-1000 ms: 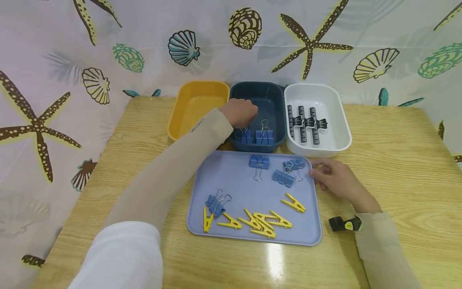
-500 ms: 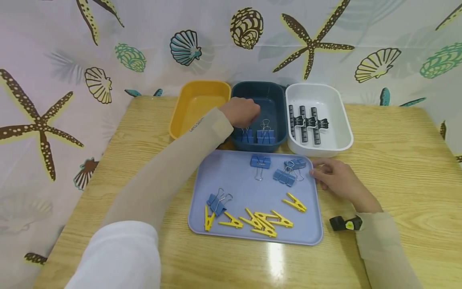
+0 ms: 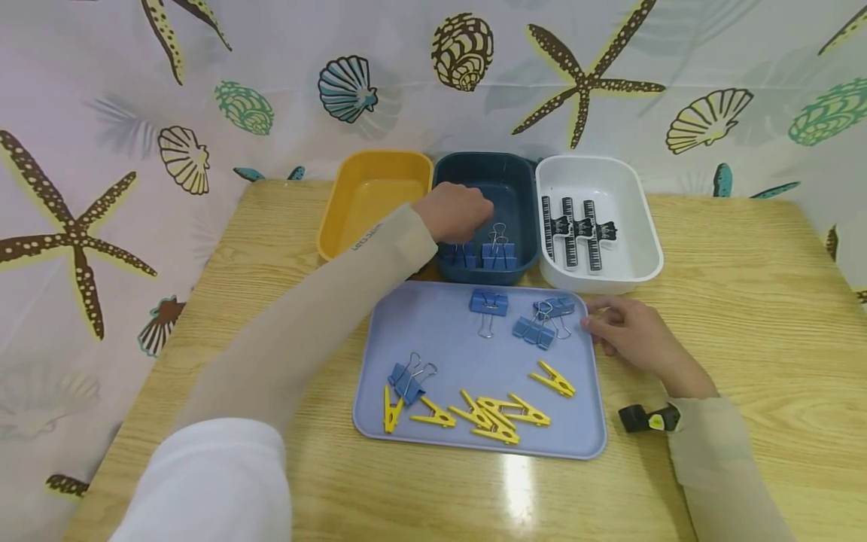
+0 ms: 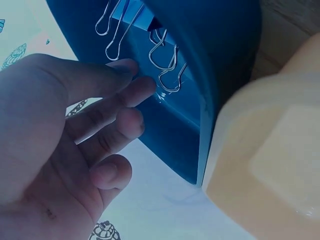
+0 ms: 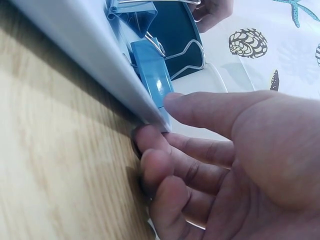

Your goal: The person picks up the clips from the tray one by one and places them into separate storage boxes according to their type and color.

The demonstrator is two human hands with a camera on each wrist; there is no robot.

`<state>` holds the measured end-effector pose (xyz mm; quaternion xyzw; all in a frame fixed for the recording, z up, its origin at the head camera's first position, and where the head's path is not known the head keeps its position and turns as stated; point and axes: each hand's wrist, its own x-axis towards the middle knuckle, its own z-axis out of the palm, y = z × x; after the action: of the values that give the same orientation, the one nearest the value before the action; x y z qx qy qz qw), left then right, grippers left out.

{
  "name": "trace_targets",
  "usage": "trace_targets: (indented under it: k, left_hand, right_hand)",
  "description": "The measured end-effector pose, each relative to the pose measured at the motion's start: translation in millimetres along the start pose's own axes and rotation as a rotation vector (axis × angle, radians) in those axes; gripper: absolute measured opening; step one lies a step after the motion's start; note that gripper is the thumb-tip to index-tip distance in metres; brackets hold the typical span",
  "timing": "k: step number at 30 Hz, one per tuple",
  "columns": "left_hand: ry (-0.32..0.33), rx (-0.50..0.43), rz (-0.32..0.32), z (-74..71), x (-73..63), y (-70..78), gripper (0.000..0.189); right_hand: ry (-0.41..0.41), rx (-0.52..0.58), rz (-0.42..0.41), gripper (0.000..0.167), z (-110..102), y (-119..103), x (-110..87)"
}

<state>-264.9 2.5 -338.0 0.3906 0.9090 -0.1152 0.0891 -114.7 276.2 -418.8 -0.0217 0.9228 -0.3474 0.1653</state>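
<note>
My left hand [image 3: 455, 213] is over the dark blue bin [image 3: 524, 196]. In the left wrist view its thumb and fingers [image 4: 131, 122] are loosely bent, with nothing between them. Binder clips [image 3: 499, 256] with wire handles stand in that bin, close by the fingertips. At the upper right corner of the lavender tray [image 3: 447, 339], my right hand [image 3: 633, 335] holds the rim, thumb above and fingers curled against the outside. Blue binder clips [image 3: 489, 302] and yellow clothespins [image 3: 497, 418] lie on this tray. A blue clip [image 5: 152, 72] is right beside the right thumb.
A yellow bin [image 3: 379, 199] stands left of the dark blue one. The white bin [image 3: 630, 248] to its right contains black-and-white patterned clips [image 3: 569, 233]. Behind the wooden table [image 3: 745, 301] hangs a curtain with shells and starfish [image 3: 582, 83].
My left hand has shifted slightly right over the dark blue bin. The right hand stays at the tray's corner, and the clips on the tray lie as before.
</note>
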Motion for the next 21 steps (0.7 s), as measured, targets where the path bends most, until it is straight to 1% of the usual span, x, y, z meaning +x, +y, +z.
trace_targets:
  k: [14, 21]
  left_hand:
    - [-0.019, 0.004, 0.012, 0.6, -10.7, -2.0, 0.016]
    - [-0.018, -0.001, 0.02, 3.0, -14.1, -2.2, 0.018]
  right_hand:
    - [-0.002, 0.012, -0.001, 0.042, -0.6, -0.5, -0.3]
    - [-0.003, 0.013, 0.006, 0.04, -1.2, -0.9, -0.7]
